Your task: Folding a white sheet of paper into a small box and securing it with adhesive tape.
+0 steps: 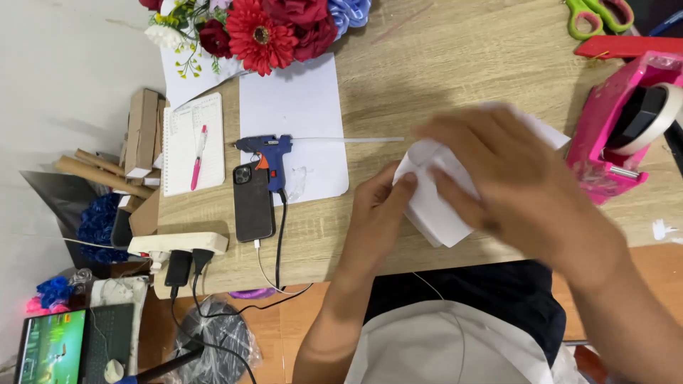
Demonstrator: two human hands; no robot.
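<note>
A folded piece of white paper [442, 213] lies at the near edge of the wooden table [441, 64]. My left hand [378, 213] pinches its left side with thumb and fingers. My right hand [509, 181], blurred with motion, presses flat on top of the paper and hides much of it. Left of the hands lies a blue hot glue gun [269, 155] on a white sheet [295, 121], its glue stick pointing right toward the paper.
A black phone [253, 203] on a cable lies beside the glue gun. A pink tape dispenser [620, 124] stands right of my hands. Artificial flowers [263, 28], a notepad with pink pen [193, 142], green scissors [597, 14] and a power strip [178, 244] ring the table.
</note>
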